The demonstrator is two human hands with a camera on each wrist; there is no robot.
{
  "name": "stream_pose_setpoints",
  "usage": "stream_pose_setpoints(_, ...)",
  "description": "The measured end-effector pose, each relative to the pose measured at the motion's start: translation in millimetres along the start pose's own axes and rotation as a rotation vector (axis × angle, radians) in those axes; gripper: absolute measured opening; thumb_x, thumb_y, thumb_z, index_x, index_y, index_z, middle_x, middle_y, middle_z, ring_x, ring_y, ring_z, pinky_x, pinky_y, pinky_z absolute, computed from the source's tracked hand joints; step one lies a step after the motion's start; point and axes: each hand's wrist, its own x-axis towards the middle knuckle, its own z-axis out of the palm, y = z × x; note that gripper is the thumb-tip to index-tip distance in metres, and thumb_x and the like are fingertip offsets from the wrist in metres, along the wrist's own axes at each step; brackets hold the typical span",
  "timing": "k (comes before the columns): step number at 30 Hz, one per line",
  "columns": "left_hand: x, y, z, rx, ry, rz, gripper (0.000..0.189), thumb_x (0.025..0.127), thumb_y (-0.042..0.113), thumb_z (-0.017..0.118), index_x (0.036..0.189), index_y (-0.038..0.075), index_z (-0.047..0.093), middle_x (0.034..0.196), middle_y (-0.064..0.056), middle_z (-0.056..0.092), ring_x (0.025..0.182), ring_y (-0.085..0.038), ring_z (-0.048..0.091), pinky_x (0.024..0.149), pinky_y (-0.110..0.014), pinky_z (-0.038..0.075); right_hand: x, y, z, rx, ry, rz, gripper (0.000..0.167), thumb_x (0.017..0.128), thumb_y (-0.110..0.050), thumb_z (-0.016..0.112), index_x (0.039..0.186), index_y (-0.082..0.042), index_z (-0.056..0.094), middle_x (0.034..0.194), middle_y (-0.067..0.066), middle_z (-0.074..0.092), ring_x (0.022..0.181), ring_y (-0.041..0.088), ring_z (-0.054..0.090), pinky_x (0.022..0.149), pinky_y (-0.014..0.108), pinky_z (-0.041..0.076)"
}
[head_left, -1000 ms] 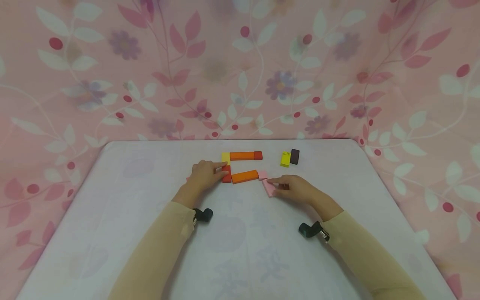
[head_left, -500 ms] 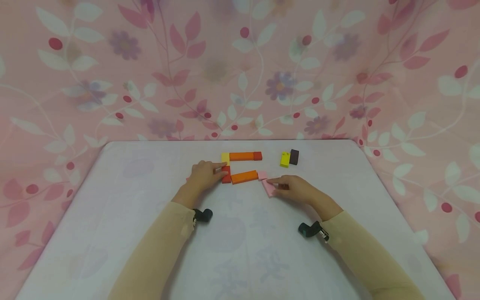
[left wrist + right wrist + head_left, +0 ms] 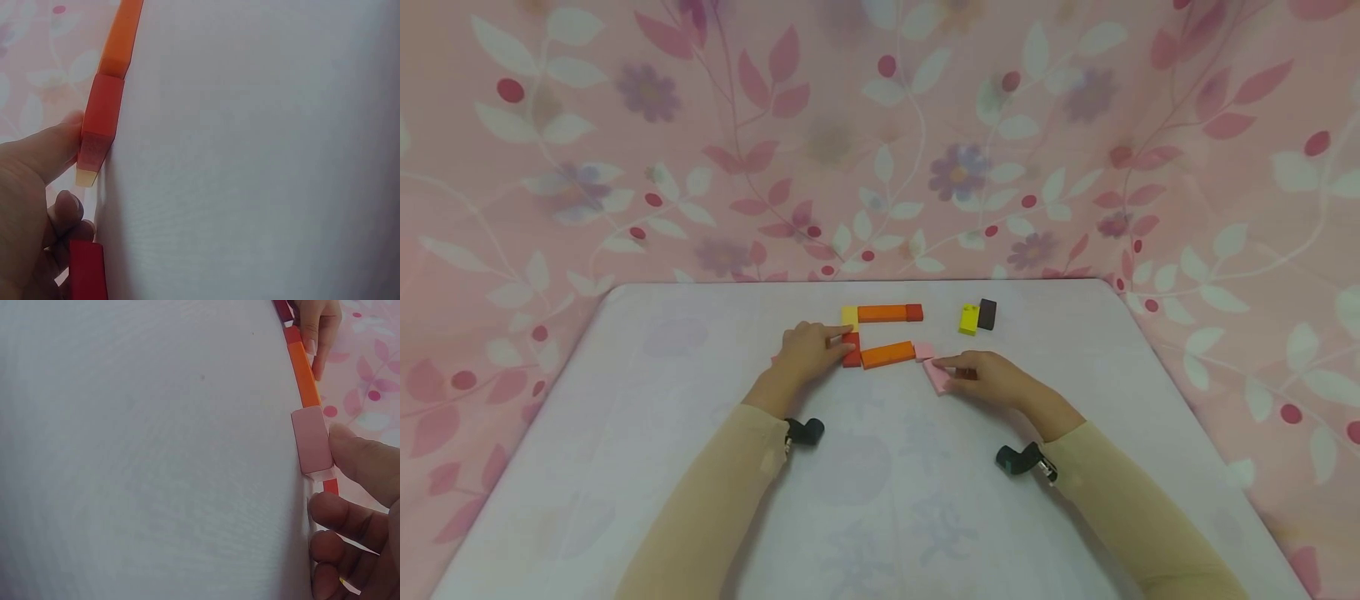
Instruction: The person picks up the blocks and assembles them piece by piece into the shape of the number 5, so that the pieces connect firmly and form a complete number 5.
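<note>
Toy blocks lie flat on the table. My left hand (image 3: 808,348) holds a red block (image 3: 852,351), thumb on its side and index finger by the pale yellow block (image 3: 849,318) behind it. An orange block (image 3: 887,355) runs rightward from the red one to a small pink block (image 3: 923,351). My right hand (image 3: 988,375) pinches a longer pink block (image 3: 312,440) with thumb and index finger; that block slants toward me from the small pink one. Behind, another orange block (image 3: 882,313) joins the pale yellow block to a small red block (image 3: 914,312).
A bright yellow block (image 3: 969,320) and a dark brown block (image 3: 987,314) stand together at the back right. Another red block (image 3: 87,270) lies beside my left hand, mostly hidden in the head view. Flowered cloth (image 3: 880,142) hangs behind the white table (image 3: 865,500).
</note>
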Motion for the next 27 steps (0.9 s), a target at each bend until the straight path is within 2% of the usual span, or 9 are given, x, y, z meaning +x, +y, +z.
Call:
stream_pose_setpoints(7,0.4,0.1,0.2,-0.023,-0.007,-0.024,0.055,0.093,0.051,0.067,0.144,0.035,0.055,0.091,-0.006,0.058,0.099,-0.028,0.048,0.081,-0.042,0.043,0.2,2.3,-2.1,0.020,0.026,-0.032,0.049,0.093,-0.034,0.072,0.140,-0.028,0.061,0.087,-0.002,0.058,0.085,0.019,0.053,0.073,0.033,0.046)
stream_pose_setpoints(15,2.1,-2.9,2.5,0.017,0.037,0.068,0.054,0.094,0.049,0.067,0.143,0.030,0.057,0.081,-0.004,0.057,0.090,-0.026,0.050,0.085,-0.043,0.037,-2.1,5.5,-11.1,0.067,0.041,0.012,0.045,0.095,-0.032,0.071,0.138,-0.024,0.063,0.095,-0.001,0.061,0.087,0.021,0.054,0.074,0.034,0.049)
stream_pose_setpoints(27,3.4,-5.0,4.7,0.009,0.056,0.091,0.051,0.094,0.047,0.066,0.141,0.027,0.060,0.078,-0.004,0.056,0.087,-0.026,0.049,0.084,-0.044,0.035,0.8,18.8,-31.5,0.072,0.158,0.035,0.035,0.096,-0.029,0.069,0.129,-0.017,0.068,0.096,0.002,0.062,0.084,0.022,0.055,0.069,0.033,0.048)
